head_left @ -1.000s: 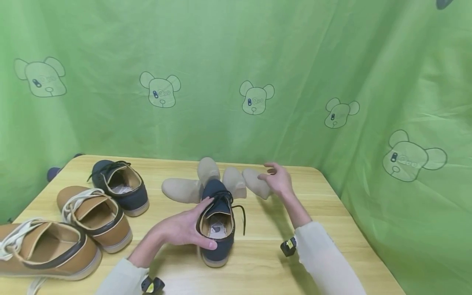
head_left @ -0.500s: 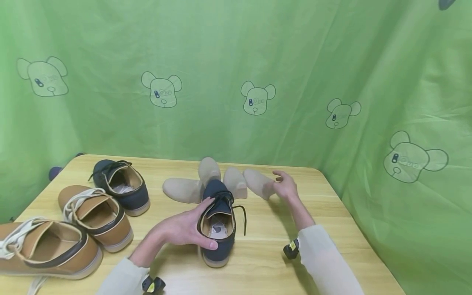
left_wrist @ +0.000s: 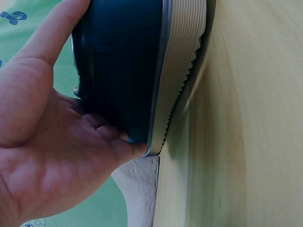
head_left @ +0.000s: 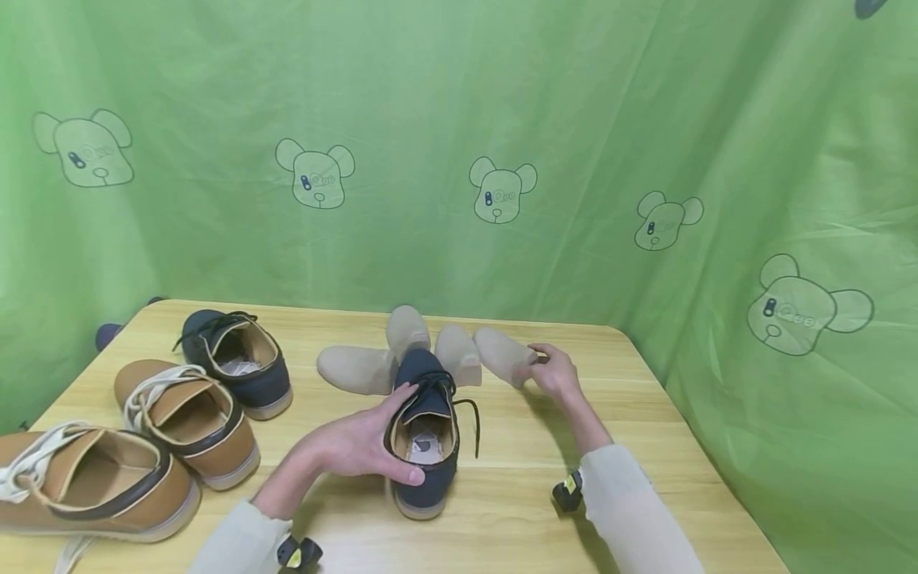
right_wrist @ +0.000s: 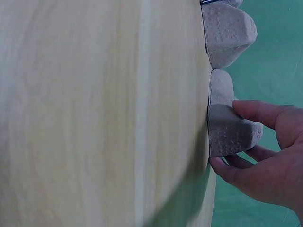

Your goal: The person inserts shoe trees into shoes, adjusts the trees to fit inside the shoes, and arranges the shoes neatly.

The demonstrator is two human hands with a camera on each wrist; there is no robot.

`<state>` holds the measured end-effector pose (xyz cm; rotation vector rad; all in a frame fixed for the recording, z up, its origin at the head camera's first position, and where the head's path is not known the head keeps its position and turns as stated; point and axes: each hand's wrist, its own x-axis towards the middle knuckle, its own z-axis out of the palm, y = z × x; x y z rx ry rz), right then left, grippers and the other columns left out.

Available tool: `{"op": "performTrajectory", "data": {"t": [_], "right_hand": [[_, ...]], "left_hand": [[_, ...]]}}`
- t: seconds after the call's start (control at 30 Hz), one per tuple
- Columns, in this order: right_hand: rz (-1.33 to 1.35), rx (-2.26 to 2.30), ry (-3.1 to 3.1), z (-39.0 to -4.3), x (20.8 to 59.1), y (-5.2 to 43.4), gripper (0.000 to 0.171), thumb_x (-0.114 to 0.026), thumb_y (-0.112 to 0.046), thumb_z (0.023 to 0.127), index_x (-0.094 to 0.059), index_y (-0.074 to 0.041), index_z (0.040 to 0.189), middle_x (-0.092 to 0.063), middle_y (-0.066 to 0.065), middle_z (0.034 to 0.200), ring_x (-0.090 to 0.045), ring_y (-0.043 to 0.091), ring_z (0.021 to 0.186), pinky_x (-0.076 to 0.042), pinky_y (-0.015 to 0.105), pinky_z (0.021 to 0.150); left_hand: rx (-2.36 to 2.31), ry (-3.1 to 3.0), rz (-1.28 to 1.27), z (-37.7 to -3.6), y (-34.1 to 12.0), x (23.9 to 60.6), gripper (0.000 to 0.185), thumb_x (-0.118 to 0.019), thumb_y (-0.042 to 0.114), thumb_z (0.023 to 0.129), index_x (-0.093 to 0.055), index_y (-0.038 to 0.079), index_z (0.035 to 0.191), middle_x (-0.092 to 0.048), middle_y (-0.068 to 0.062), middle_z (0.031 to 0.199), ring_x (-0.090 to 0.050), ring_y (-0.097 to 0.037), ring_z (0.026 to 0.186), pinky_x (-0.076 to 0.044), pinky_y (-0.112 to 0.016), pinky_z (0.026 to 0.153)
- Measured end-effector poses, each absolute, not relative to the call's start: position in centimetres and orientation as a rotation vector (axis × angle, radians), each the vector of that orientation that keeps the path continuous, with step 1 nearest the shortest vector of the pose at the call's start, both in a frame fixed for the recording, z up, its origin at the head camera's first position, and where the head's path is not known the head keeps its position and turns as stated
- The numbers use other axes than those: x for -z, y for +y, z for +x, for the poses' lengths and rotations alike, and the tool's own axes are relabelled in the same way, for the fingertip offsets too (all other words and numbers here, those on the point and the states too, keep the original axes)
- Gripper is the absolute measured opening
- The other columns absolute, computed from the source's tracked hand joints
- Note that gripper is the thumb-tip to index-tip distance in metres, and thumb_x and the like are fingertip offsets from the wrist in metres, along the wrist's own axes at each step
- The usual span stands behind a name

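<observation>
My left hand [head_left: 358,442] grips a navy lace-up shoe [head_left: 433,486] at the middle of the table, thumb at the heel and fingers along its left side. In the left wrist view the shoe's ribbed pale sole [left_wrist: 182,52] faces the tabletop. At the back right, my right hand [head_left: 555,373] pinches the near end of a grey moulded-pulp shoe insert [head_left: 502,355]. Seen from the right wrist, the thumb and fingers sit on opposite sides of that insert [right_wrist: 232,135], which lies on the table. Several like inserts, such as one grey insert [head_left: 355,369], lie just beyond the navy shoe.
On the left stand another navy shoe [head_left: 261,387] and two tan shoes with white laces, a farther tan shoe [head_left: 225,458] and a nearer tan shoe [head_left: 154,510]. The wooden table [head_left: 516,502] is backed by a green curtain [head_left: 402,239] printed with bear faces.
My right hand has shifted slightly right and toward me to the near end of the rightmost insert, and its fingers have closed on it. The left hand has stayed on the shoe.
</observation>
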<state>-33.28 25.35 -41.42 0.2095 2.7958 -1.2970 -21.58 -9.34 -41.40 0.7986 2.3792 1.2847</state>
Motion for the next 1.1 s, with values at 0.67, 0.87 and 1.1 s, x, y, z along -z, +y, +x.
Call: {"op": "performTrajectory", "data": {"t": [0.67, 0.87, 1.1], "right_hand": [[0.219, 1.292, 2.822, -33.11, 41.59, 25.27, 0.074, -0.074, -0.018, 0.083, -0.046, -0.009, 0.151, -0.057, 0.026, 0.143, -0.047, 0.046, 0.136, -0.04, 0.057, 0.113], [0.23, 1.335, 2.861, -33.12, 41.62, 25.29, 0.068, -0.072, -0.019, 0.085, -0.05, -0.009, 0.148, -0.061, 0.025, 0.138, -0.052, 0.042, 0.133, -0.044, 0.052, 0.111], [0.246, 1.393, 2.848, -32.94, 41.33, 25.31, 0.071, -0.074, -0.026, 0.086, -0.049, -0.009, 0.149, -0.064, 0.021, 0.135, -0.058, 0.039, 0.129, -0.044, 0.049, 0.111]], "left_hand": [[-1.278, 2.375, 0.763, -21.5, -9.19, 41.26, 0.126, -0.09, 0.044, 0.073, -0.009, 0.015, 0.164, -0.007, -0.024, 0.169, -0.028, -0.04, 0.15, -0.025, -0.057, 0.122], [-1.271, 2.377, 0.758, -21.49, -9.26, 41.23, 0.126, -0.09, 0.045, 0.073, -0.009, 0.014, 0.164, -0.007, -0.024, 0.169, -0.028, -0.04, 0.151, -0.024, -0.057, 0.123], [-1.27, 2.385, 0.757, -21.45, -9.25, 41.22, 0.126, -0.09, 0.044, 0.073, -0.009, 0.014, 0.164, -0.008, -0.024, 0.169, -0.029, -0.041, 0.15, -0.025, -0.058, 0.122]]}}
